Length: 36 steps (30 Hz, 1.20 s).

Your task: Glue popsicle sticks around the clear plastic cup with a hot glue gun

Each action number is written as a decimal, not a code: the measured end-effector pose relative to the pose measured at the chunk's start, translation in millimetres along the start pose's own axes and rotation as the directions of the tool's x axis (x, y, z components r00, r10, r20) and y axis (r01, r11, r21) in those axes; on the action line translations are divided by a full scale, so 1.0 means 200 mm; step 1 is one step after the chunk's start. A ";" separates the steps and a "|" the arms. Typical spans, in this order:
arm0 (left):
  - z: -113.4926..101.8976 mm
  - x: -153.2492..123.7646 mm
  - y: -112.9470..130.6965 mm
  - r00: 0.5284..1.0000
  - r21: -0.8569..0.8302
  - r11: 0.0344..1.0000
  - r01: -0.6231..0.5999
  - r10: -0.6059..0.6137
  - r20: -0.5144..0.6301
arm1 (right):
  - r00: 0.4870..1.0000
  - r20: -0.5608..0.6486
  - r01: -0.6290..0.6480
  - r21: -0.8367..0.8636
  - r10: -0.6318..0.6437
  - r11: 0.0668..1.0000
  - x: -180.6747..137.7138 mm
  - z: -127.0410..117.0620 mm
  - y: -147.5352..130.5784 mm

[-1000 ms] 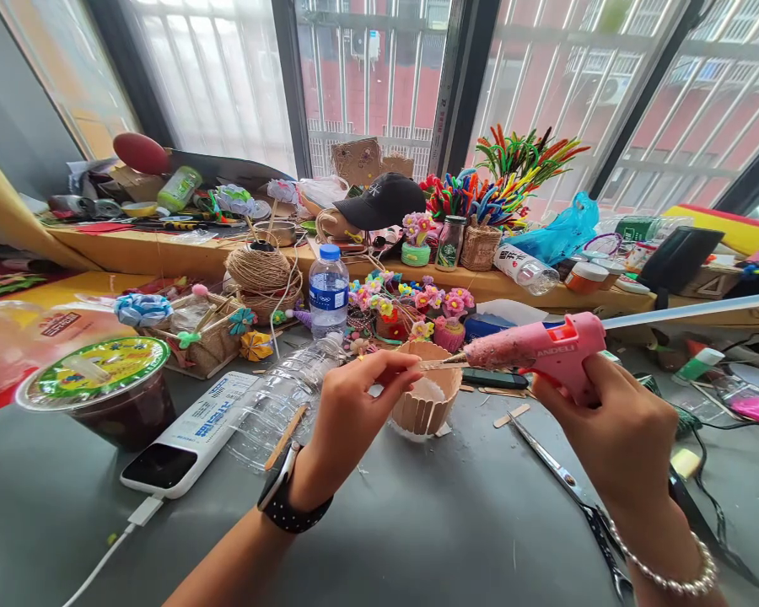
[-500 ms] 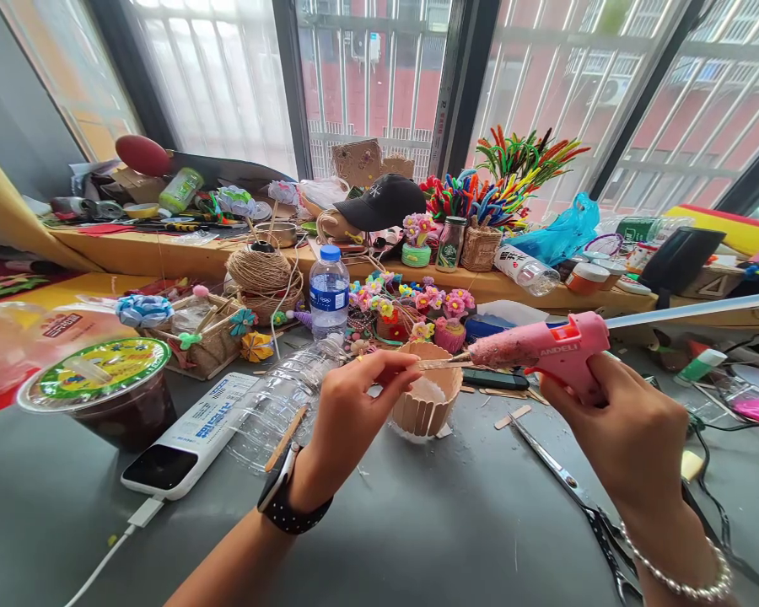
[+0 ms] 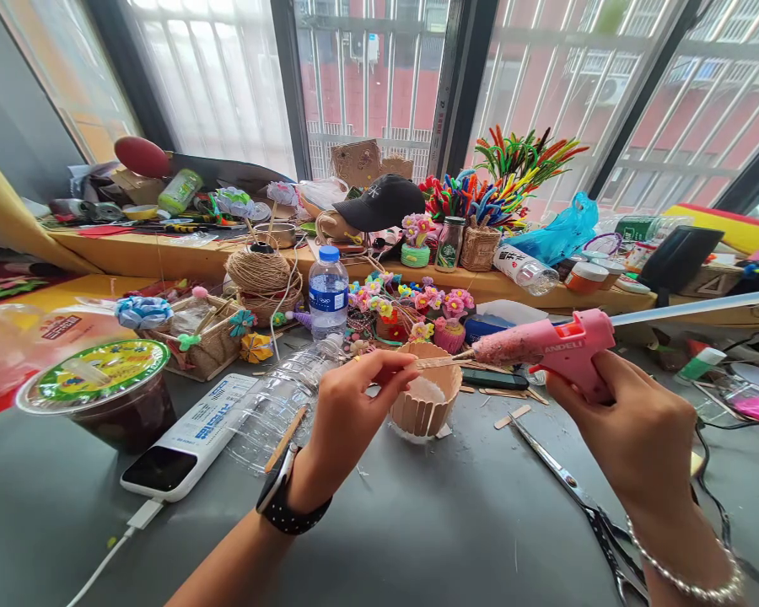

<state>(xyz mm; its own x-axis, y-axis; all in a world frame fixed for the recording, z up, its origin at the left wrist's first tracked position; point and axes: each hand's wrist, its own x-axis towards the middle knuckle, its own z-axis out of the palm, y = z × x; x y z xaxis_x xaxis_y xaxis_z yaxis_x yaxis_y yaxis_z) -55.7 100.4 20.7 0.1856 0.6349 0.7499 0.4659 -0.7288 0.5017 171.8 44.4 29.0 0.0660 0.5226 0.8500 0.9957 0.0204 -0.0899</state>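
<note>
My left hand (image 3: pixel 352 403) pinches a thin wooden stick (image 3: pixel 435 362) and holds it level above a small cup (image 3: pixel 425 403) walled with wooden sticks. My right hand (image 3: pixel 626 421) grips a pink hot glue gun (image 3: pixel 547 347), a clear glue stick (image 3: pixel 696 307) jutting from its back. The gun's nozzle touches the free end of the wooden stick. A black watch is on my left wrist, a bead bracelet on my right.
On the grey table lie a clear plastic bottle (image 3: pixel 278 396), a power bank (image 3: pixel 193 438), a lidded drink cup (image 3: pixel 98 389), scissors (image 3: pixel 575 493), loose stick pieces (image 3: pixel 511 415) and a water bottle (image 3: pixel 327 291). Twine (image 3: pixel 261 274), pipe cleaners (image 3: pixel 512 173) and a black cap (image 3: pixel 383 201) crowd the sill.
The glue gun has slid slightly right along the stick, and my right hand has shifted a little right and down. My left hand stays put.
</note>
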 end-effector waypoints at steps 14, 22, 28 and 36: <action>0.01 -0.01 -0.01 1.000 0.007 1.000 -0.010 0.010 0.002 | 1.000 0.013 -0.003 -0.006 0.003 1.000 0.01 -0.02 0.03; 0.01 -0.01 -0.01 1.000 0.012 1.000 -0.020 0.020 -0.003 | 1.000 0.020 0.023 0.007 -0.024 1.000 0.01 -0.02 0.02; 0.01 -0.02 0.00 1.000 -0.023 1.000 -0.013 0.013 0.017 | 1.000 0.021 0.018 0.025 -0.018 1.000 0.01 -0.02 0.00; 0.01 -0.01 0.00 1.000 -0.012 1.000 -0.019 0.020 0.012 | 0.999 0.007 0.044 0.037 -0.044 0.998 -0.01 -0.01 0.00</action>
<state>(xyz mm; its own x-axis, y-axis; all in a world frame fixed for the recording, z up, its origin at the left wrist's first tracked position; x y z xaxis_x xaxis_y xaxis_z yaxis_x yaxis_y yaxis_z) -54.3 99.3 18.5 0.2050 0.6236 0.7544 0.4517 -0.7441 0.4923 171.0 42.5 28.9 0.0217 0.5275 0.8493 0.9946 0.0745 -0.0717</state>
